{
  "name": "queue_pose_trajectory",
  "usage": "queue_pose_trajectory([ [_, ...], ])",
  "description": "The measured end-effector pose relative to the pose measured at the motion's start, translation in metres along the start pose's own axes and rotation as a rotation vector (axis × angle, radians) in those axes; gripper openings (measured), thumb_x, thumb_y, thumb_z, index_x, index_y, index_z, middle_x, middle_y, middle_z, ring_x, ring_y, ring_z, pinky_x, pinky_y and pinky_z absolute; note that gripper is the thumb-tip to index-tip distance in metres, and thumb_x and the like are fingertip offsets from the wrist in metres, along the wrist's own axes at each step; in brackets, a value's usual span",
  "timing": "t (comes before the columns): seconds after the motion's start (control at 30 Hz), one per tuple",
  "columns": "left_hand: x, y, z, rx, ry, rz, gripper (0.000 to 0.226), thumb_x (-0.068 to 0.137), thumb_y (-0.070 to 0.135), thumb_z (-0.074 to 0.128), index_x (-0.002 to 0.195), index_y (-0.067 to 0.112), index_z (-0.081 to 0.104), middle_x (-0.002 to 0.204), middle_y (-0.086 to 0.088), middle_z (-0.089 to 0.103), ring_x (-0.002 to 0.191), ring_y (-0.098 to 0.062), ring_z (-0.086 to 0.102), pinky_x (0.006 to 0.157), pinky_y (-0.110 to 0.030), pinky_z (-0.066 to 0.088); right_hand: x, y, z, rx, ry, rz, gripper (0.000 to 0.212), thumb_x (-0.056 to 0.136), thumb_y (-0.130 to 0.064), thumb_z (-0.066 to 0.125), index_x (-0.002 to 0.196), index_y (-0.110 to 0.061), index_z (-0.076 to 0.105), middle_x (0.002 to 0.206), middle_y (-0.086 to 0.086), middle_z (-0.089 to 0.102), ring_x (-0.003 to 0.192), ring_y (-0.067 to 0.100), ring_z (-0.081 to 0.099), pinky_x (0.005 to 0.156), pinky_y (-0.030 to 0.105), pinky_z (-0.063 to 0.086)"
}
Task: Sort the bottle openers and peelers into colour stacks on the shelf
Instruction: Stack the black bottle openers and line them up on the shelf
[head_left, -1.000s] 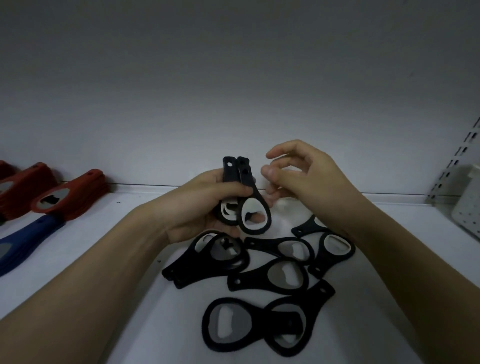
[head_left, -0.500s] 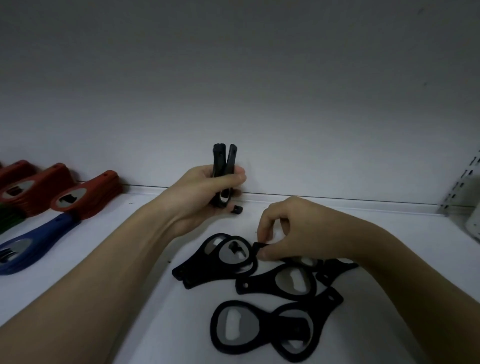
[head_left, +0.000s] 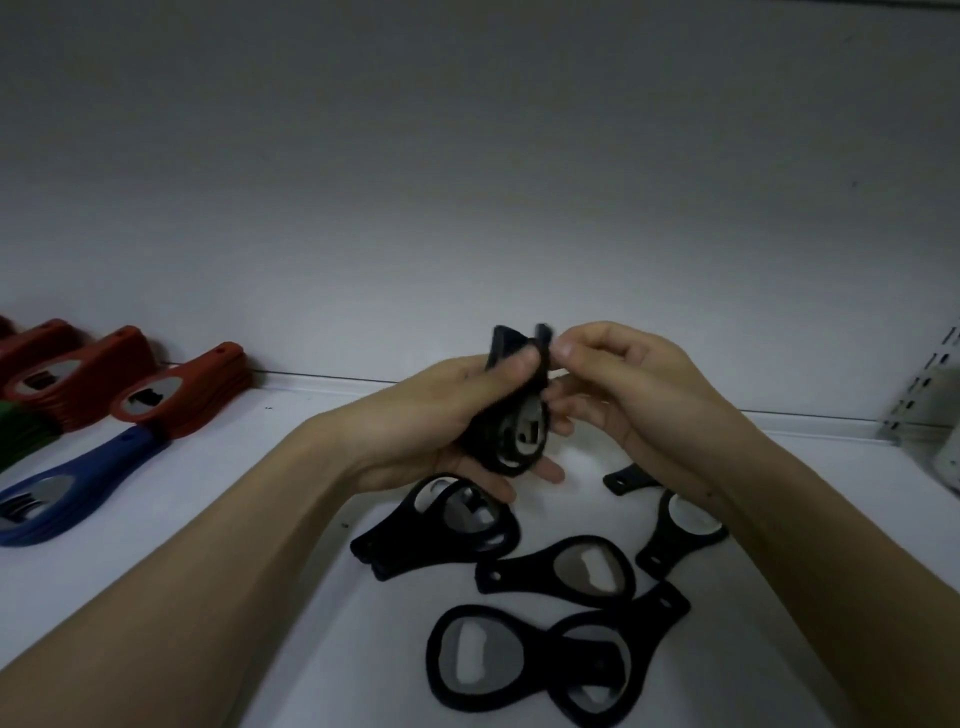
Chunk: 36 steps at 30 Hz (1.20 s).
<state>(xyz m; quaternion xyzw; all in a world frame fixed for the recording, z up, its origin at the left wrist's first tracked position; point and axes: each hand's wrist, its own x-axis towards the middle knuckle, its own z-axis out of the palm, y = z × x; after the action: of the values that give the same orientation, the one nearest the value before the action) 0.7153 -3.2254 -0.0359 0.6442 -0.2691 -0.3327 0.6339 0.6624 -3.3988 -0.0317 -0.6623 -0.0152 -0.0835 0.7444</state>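
- Far left I see red opener stacks (head_left: 171, 400) on the white shelf (head_left: 260, 467); a blue stack (head_left: 62, 493) lies just nearer; a green edge (head_left: 21, 431) shows at the frame's left
- Left hand (head_left: 441, 421) is curled round a bunch of black openers (head_left: 514, 415), held upright above the shelf, thumb across them
- Right hand (head_left: 623, 384) pinches the bunch's top end with its fingertips (head_left: 566, 358)
- Near centre to right, loose black openers (head_left: 561, 571) lie scattered, some overlapping

A plain white back wall (head_left: 467, 208) is seen in dim light, brightest low at centre; a slotted metal upright (head_left: 930, 374) is mounted at the right of the white shelf (head_left: 291, 431).
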Motion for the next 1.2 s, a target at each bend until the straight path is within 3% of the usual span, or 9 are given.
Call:
queue_pose_trajectory([
  [0.07, 0.002, -0.002, 0.001, -0.017, 0.024, 0.012, 0.041, 0.093, 0.040, 0.053, 0.122, 0.012, 0.059, 0.107, -0.012, 0.072, 0.090, -0.031, 0.073, 0.048, -0.024, 0.052, 0.001, 0.004, 0.000, 0.000, 0.000, 0.001, 0.016, 0.093, -0.005, 0.060, 0.108, 0.002, 0.063, 0.087, 0.011, 0.070, 0.080, 0.019, 0.072, 0.071, 0.023, 0.057],
  [0.17, 0.006, -0.001, -0.006, -0.150, 0.215, 0.023, 0.026, 0.099, 0.027, 0.051, 0.117, 0.010, 0.059, 0.097, -0.011, 0.074, 0.084, -0.026, 0.075, 0.047, -0.026, 0.053, 0.004, 0.005, -0.004, -0.091, 0.046, -0.044, 0.015, 0.096, -0.005, 0.058, 0.109, -0.002, 0.065, 0.092, 0.009, 0.070, 0.082, 0.021, 0.073, 0.071, 0.028, 0.059],
  [0.3, 0.007, 0.003, -0.018, -0.353, 0.355, 0.123, 0.016, 0.100, 0.023, 0.047, 0.106, 0.013, 0.058, 0.091, -0.007, 0.074, 0.084, -0.024, 0.075, 0.048, -0.027, 0.054, 0.007, 0.016, -0.010, -0.759, 0.078, -0.165, 0.011, 0.095, -0.018, 0.061, 0.093, -0.022, 0.071, 0.089, -0.009, 0.068, 0.066, 0.010, 0.065, 0.061, 0.019, 0.050],
  [0.43, 0.004, 0.008, -0.029, -0.395, 0.361, 0.175, 0.014, 0.101, 0.022, 0.046, 0.103, 0.013, 0.057, 0.100, -0.006, 0.075, 0.089, -0.024, 0.074, 0.049, -0.026, 0.054, 0.018, 0.033, 0.003, -0.875, 0.079, -0.141, 0.010, 0.091, -0.024, 0.064, 0.087, -0.025, 0.073, 0.085, -0.011, 0.068, 0.066, -0.001, 0.058, 0.064, 0.014, 0.043],
  [0.57, 0.003, 0.009, -0.035, -0.328, 0.375, 0.215, 0.016, 0.101, 0.023, 0.046, 0.108, 0.014, 0.057, 0.106, -0.003, 0.073, 0.092, -0.024, 0.073, 0.048, -0.025, 0.053, 0.025, 0.048, 0.026, -1.040, 0.007, -0.123, 0.023, 0.089, -0.039, 0.065, 0.103, -0.022, 0.069, 0.098, -0.006, 0.063, 0.089, 0.010, 0.058, 0.078, 0.025, 0.047],
  [0.67, 0.003, 0.009, -0.038, -0.311, 0.401, 0.217, 0.016, 0.102, 0.024, 0.047, 0.110, 0.015, 0.057, 0.107, -0.002, 0.073, 0.094, -0.024, 0.073, 0.048, -0.025, 0.053, 0.025, 0.057, 0.033, -1.235, -0.052, -0.134, 0.032, 0.090, -0.048, 0.061, 0.112, -0.026, 0.064, 0.106, -0.006, 0.054, 0.095, 0.013, 0.055, 0.084, 0.033, 0.047],
  [0.83, 0.000, 0.008, -0.036, -0.274, 0.377, 0.204, 0.017, 0.101, 0.023, 0.050, 0.113, 0.013, 0.056, 0.111, -0.007, 0.072, 0.092, -0.025, 0.074, 0.051, -0.029, 0.055, 0.026, 0.055, 0.027, -1.133, -0.034, -0.168, 0.017, 0.091, -0.038, 0.063, 0.100, -0.024, 0.067, 0.102, -0.006, 0.058, 0.093, 0.009, 0.054, 0.082, 0.027, 0.044],
  [1.03, 0.001, 0.007, -0.040, -0.233, 0.418, 0.184, 0.020, 0.100, 0.023, 0.053, 0.116, 0.011, 0.056, 0.110, -0.008, 0.072, 0.086, -0.023, 0.074, 0.053, -0.033, 0.057, 0.020, 0.028, 0.002, -0.869, 0.104, -0.308, 0.018, 0.099, -0.019, 0.051, 0.085, -0.021, 0.062, 0.071, -0.008, 0.062, 0.055, 0.006, 0.057, 0.058, 0.016, 0.040],
  [1.2, 0.002, 0.004, -0.044, -0.107, 0.400, 0.107, 0.021, 0.100, 0.025, 0.054, 0.116, 0.012, 0.056, 0.111, -0.009, 0.072, 0.077, -0.019, 0.074, 0.051, -0.029, 0.055, 0.013, 0.007, -0.002, -0.783, 0.104, -0.426, 0.018, 0.100, -0.019, 0.052, 0.087, -0.021, 0.065, 0.065, 0.003, 0.056, 0.060, 0.020, 0.054, 0.060, 0.030, 0.044],
])
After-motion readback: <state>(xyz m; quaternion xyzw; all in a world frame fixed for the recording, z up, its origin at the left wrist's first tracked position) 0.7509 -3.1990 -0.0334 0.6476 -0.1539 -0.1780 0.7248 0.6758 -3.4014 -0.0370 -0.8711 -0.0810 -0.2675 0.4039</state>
